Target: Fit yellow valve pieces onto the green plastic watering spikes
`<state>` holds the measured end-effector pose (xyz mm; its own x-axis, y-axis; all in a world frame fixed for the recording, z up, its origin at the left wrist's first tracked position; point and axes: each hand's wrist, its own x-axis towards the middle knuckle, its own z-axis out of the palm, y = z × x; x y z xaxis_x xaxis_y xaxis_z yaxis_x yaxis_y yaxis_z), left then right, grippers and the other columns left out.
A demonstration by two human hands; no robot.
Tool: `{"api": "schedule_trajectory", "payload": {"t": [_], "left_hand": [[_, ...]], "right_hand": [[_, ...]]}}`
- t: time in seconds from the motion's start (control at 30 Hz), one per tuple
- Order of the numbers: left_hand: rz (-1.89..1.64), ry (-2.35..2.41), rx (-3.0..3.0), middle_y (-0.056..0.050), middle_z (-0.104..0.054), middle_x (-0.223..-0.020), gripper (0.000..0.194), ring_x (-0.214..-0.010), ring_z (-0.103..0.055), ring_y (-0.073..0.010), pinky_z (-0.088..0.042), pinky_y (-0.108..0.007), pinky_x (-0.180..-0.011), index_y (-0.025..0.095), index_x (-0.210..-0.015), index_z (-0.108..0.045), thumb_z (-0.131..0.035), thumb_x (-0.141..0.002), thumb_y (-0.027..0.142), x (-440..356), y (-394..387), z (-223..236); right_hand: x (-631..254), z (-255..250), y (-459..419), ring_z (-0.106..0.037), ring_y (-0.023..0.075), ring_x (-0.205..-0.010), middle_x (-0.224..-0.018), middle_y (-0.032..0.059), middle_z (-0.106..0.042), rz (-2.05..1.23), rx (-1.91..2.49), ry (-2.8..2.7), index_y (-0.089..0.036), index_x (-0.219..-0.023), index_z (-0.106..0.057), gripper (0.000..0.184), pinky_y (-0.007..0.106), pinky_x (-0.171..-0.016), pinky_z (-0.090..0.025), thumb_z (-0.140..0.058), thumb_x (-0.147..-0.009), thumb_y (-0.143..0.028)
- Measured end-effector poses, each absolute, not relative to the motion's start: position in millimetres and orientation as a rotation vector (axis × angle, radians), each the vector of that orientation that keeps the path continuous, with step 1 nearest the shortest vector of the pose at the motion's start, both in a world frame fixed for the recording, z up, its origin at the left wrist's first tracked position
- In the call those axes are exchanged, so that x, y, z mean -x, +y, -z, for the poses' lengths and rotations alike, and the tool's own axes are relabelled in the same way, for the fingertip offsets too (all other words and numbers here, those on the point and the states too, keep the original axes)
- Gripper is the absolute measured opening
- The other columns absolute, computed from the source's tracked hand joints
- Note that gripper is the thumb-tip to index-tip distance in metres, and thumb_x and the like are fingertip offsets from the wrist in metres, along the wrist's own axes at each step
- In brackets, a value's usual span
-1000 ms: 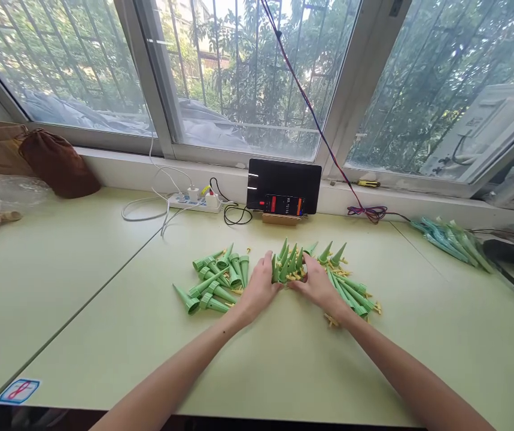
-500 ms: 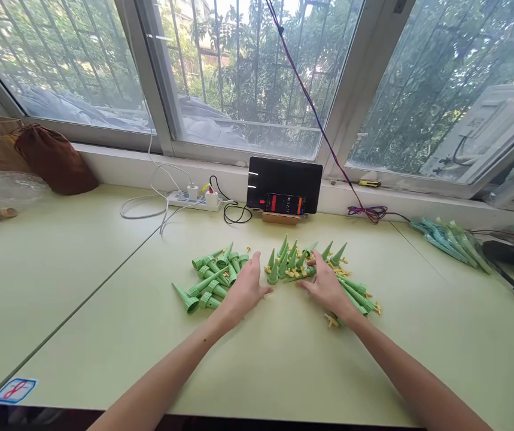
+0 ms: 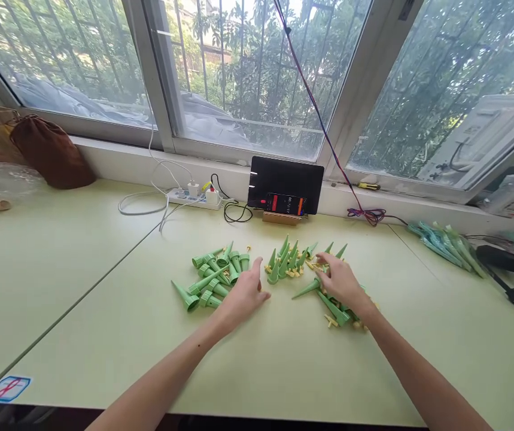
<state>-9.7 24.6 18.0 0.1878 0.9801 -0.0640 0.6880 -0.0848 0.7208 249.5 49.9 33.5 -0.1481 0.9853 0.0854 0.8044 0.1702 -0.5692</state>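
My left hand is open, thumb and fingers apart, just right of a heap of green plastic watering spikes lying on their sides. My right hand is curved over a second heap, thumb and forefinger apart. Under its thumb lies a green spike with its tip to the left; whether the hand touches it I cannot tell. Between the hands, a cluster of spikes stands upright, with small yellow valves at their bases. A loose yellow valve lies at the near side of the right heap, partly hidden.
A black tablet with a phone in front leans by the window. A power strip and cables lie left of it. Packed green and blue bundles and a black object are at right, a brown bag at left.
Both hands have come away from the upright cluster, the left slightly leftward, the right rightward. One lying spike has shifted from beside the cluster towards me, and the right heap has been disturbed.
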Motion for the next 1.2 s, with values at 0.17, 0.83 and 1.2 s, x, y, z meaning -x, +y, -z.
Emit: {"api": "schedule_trajectory", "payload": {"t": [0.17,0.83,1.2], "left_hand": [[-0.609,1.56,-1.831,-0.004,-0.061,-0.09,0.085,-0.077,-0.06,-0.0213,-0.045,-0.028,-0.07,0.015,-0.154,-0.028,-0.068,-0.079,0.026,11.4,23.9,-18.5],[-0.656,1.515,-1.861,-0.003,-0.06,-0.087,0.075,-0.082,-0.059,-0.0234,-0.044,-0.029,-0.071,0.021,-0.149,-0.037,-0.067,-0.08,0.028,11.2,19.1,-13.1],[-0.651,1.515,-1.885,-0.003,-0.059,-0.085,0.071,-0.084,-0.059,-0.024,-0.044,-0.03,-0.072,0.02,-0.147,-0.039,-0.065,-0.082,0.03,9.6,17.0,-13.5]], "right_hand": [[-242.9,-34.7,94.5,-0.066,0.0244,-0.104,-0.127,0.0161,-0.064,-0.21,1.639,-2.176,-0.013,-0.131,-0.059,0.04,0.037,-0.099,-0.045,-0.052,-0.092,-0.011],[-241.1,-16.9,145.1,-0.057,0.02,-0.087,-0.093,0.0071,-0.061,-0.3,1.598,-2.571,-0.017,-0.113,-0.065,0.028,0.024,-0.079,-0.041,-0.051,-0.091,-0.008],[-243.9,-13.4,121.9,-0.061,0.0225,-0.093,-0.097,0.011,-0.068,-0.216,1.767,-2.48,-0.016,-0.098,-0.063,0.009,0.027,-0.075,-0.039,-0.057,-0.092,-0.018]]}}
